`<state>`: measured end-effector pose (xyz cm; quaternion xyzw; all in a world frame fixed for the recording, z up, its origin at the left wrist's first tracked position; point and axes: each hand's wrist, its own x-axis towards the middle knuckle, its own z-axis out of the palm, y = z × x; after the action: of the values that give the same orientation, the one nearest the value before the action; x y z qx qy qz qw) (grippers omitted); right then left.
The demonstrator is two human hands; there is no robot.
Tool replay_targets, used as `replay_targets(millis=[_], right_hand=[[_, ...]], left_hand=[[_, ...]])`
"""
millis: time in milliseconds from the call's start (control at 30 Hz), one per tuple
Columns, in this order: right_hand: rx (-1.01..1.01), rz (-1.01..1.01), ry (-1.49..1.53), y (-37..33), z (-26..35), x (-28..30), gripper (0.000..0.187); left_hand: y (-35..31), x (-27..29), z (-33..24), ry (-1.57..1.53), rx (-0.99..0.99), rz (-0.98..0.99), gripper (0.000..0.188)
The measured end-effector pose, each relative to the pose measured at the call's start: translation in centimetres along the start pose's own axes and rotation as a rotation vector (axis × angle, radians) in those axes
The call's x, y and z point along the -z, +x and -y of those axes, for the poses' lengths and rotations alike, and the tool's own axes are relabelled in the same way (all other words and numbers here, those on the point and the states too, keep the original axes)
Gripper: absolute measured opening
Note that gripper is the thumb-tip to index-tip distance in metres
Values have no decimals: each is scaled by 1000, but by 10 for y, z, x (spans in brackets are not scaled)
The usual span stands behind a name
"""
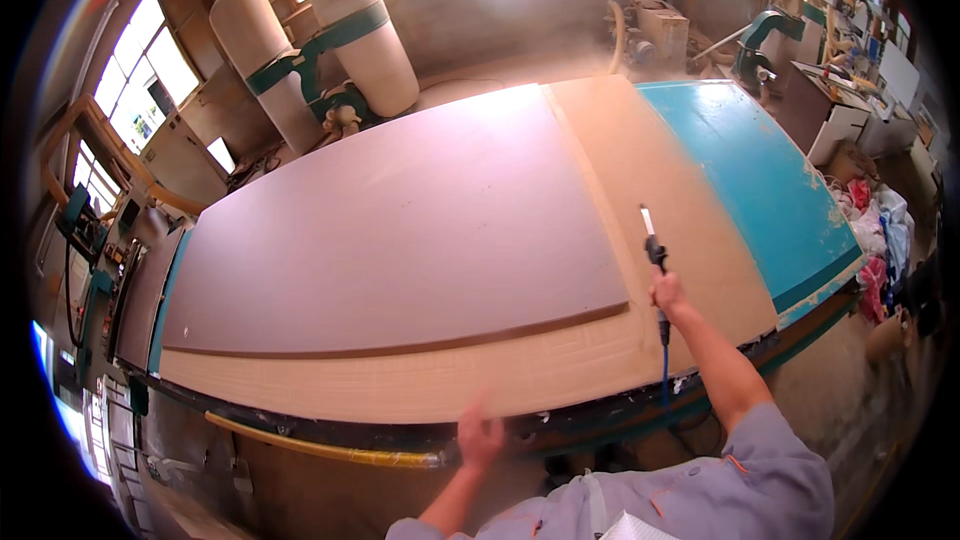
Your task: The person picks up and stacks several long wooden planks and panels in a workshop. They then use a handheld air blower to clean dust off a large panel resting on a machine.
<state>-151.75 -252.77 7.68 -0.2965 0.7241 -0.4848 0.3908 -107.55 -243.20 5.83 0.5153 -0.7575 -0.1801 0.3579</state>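
My right hand (pixel 667 292), right of centre in the frame, is closed around the dark handle of an air blow gun (pixel 655 252). The nozzle with its pale tip points toward the top of the frame. A blue hose (pixel 665 370) drops from the bottom of the gun past my forearm and over the table edge.

The gun sits above the bare tan board (pixel 640 170), just right of the edge of the big brown panel (pixel 400 230). I can't tell if the nozzle tip touches the board.

The brown panel lies flat on the tan board and fills centre frame. A tan strip shows along its near edge and its right side.

My left hand (pixel 480 437), bottom centre, is motion-blurred. The fingers look loosely spread and hold nothing. It hovers at the near dark edge of the table, just above a yellow hose or rail (pixel 330 450) that runs along the front. I can't tell if it makes contact.

The teal table surface (pixel 770 190) is exposed on the right side of the frame, with chipped paint near the corner. There are two white dust-collector bags (pixel 320 40) with green bands at upper left and windows (pixel 140 70) at far left. A pile of rags (pixel 875 230) sits at the right edge.
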Motion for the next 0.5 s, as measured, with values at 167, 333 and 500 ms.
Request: replay_targets(millis=[167, 333, 500], right_hand=[[425, 601, -784, -64, 19, -172, 38], [186, 564, -481, -68, 69, -264, 46], [418, 696, -639, -78, 108, -306, 48]], left_hand=[[-156, 51, 44, 98, 368, -75, 31], [-299, 57, 57, 268, 780, 80, 26], [-384, 63, 53, 262, 1132, 523, 26]])
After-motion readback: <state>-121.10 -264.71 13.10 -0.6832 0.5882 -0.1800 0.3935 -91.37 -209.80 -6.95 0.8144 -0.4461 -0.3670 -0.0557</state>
